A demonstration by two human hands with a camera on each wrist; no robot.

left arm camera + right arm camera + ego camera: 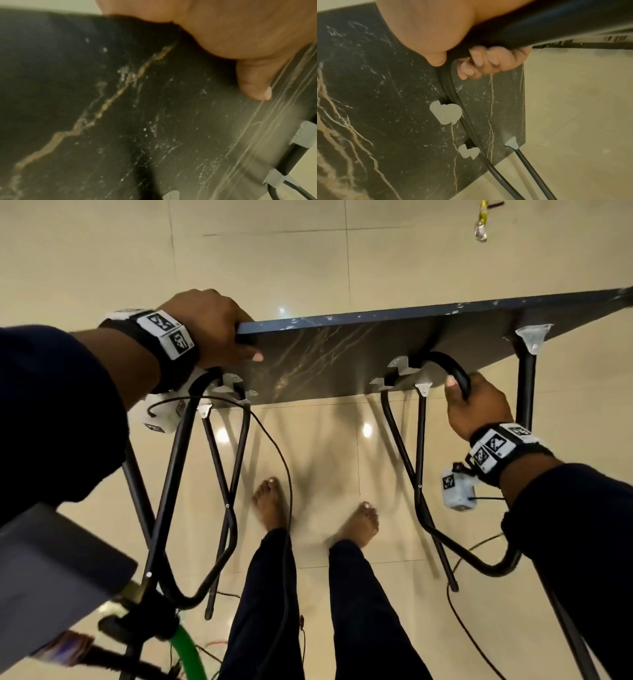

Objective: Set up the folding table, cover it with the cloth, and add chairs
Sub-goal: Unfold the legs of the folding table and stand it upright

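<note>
The folding table (342,361) is a dark marble-patterned board, tipped up so its underside faces me, with black tube legs hanging toward the floor. My left hand (219,326) grips the board's upper left corner, thumb on the underside (254,88) and fingers over the edge. My right hand (476,402) grips the curved top of the right leg loop (455,374), fingers wrapped round the black tube (488,59). The left leg loop (191,474) hangs free below my left wrist. Grey metal brackets (445,113) hold the tubes to the board. No cloth or chair is in view.
I stand barefoot on beige floor tiles (308,261), with my feet (270,501) under the table's near edge. Thin black cables (284,474) trail across the floor. A grey box (44,577) and a green tube (188,655) sit at lower left. A small wrapper (481,231) lies far away.
</note>
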